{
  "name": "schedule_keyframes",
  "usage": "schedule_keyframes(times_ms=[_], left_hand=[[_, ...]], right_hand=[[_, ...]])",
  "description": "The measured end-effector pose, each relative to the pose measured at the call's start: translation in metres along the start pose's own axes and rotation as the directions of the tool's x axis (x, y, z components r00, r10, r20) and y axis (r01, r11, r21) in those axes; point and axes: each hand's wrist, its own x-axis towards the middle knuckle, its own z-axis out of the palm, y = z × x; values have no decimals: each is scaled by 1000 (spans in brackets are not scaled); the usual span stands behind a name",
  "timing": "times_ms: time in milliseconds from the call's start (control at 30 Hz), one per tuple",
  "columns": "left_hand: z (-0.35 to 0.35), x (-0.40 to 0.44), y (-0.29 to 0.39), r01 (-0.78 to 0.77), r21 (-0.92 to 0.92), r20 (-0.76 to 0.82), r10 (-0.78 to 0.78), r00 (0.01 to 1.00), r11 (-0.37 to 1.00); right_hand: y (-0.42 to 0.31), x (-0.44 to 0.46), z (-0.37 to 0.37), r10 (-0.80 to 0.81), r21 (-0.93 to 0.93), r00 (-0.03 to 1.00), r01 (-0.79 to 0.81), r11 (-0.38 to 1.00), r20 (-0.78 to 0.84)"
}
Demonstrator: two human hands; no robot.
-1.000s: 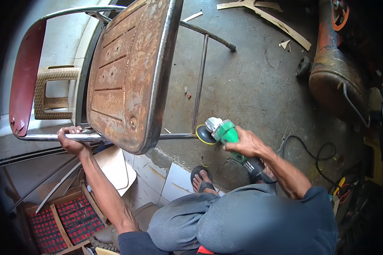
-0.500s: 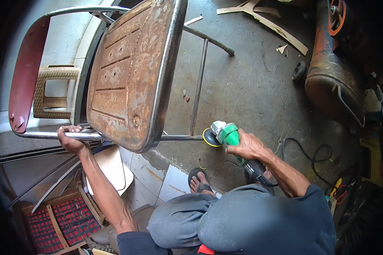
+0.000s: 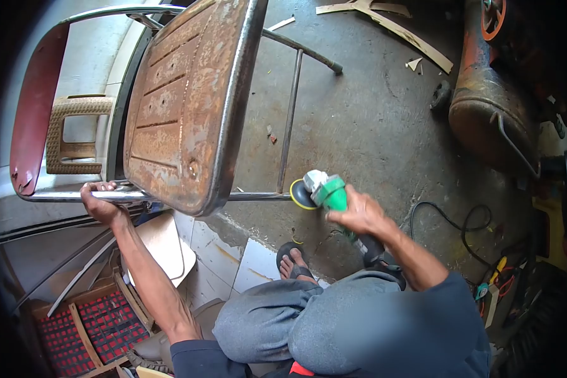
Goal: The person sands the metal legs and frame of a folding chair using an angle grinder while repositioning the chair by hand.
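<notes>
Head view: chair [image 3: 240,88], with rusted seat [image 3: 173,113] and red backrest [image 3: 39,107], is seen ahead, left of the midline. Side tube [image 3: 129,196] is gripped by the left hand [image 3: 104,205], between seat and backrest. Green grinder [image 3: 336,200] is clasped in the right hand [image 3: 362,214]; hands well apart. Yellow-rimmed disc [image 3: 304,194] is held at the end of lower tube [image 3: 258,196]; contact cannot be told. Step judged: disc being placed against metal. Steady frame, controlled disc angle called for.

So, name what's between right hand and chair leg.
Head view: the green grinder, its disc by the chair leg, gripped by the right hand.
</notes>
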Motion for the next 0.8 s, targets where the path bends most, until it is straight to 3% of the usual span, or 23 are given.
schedule_keyframes(times_ms=[133, 167, 233, 433, 500, 567, 600, 633, 700, 733, 800], left_hand=[[-1, 2, 2, 1, 7, -17, -1, 1000, 1000], [0, 1, 2, 20, 5, -23, -20, 1000, 1000], [-1, -2, 3, 29, 6, -32, -29, 999, 1000], [-2, -3, 4, 37, -14, 12, -36, 999, 999], [-13, 2, 2, 23, 17, -3, -22, 1000, 1000], [-9, 1, 2, 4, -5, 66, -3, 998, 1000], [-11, 3, 2, 10, -6, 62, -10, 998, 1000], [-11, 0, 4, 18, 7, 64, -19, 998, 1000], [-6, -1, 6, 23, 18, 22, -24, 999, 1000], [-8, 0, 7, 29, 24, 30, -29, 999, 999], [-14, 4, 3, 11, 7, 79, -12, 997, 1000]], right_hand=[[-12, 40, -34, -135, -14, 984, 137, 990, 115], [-24, 41, -47, -183, 72, 962, 172, 983, 203], [-28, 64, -58, -134, 17, 915, 138, 990, 381], [-31, 72, -72, -19, -207, 929, 102, 973, 369], [-23, 58, -75, -58, -96, 923, 102, 990, 381], [-18, 41, -78, -78, -101, 958, 109, 989, 275], [-2, 42, -71, -99, 40, 963, 92, 995, 251], [4, 39, -69, -94, 45, 960, 85, 995, 263], [9, 38, -72, 7, 317, 971, -86, 945, 240], [10, 41, -74, 50, 377, 947, -175, 910, 318], [23, 51, -63, 34, 380, 930, -183, 906, 367]])
